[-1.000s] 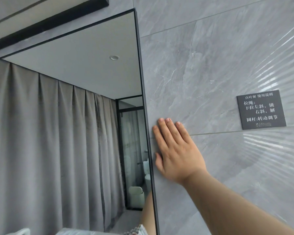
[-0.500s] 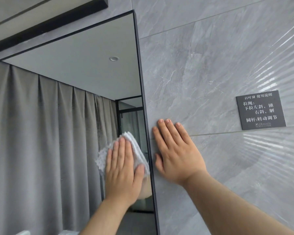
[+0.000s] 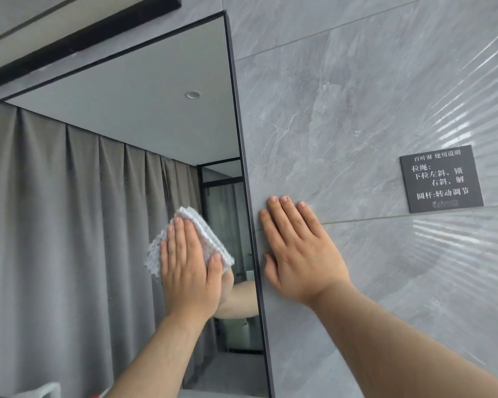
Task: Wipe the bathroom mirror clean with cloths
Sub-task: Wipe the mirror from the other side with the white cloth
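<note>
The bathroom mirror (image 3: 112, 173) fills the left half of the view, framed by a thin black edge, and reflects grey curtains and a ceiling. A white textured cloth (image 3: 204, 234) lies flat against the glass near the mirror's right edge. My left hand (image 3: 189, 271) presses the cloth on the mirror with straight fingers, covering its lower part. My right hand (image 3: 299, 254) rests flat with straight fingers on the grey wall tile just right of the mirror's frame.
The grey marble-look wall tile (image 3: 342, 96) spreads to the right of the mirror. A small dark sign (image 3: 440, 179) with white lettering hangs on it at the right. A black strip (image 3: 78, 38) runs above the mirror.
My left hand came up from below with the cloth and now presses it on the glass, slightly left of where it was half a second ago. My right hand stayed on the tile.
</note>
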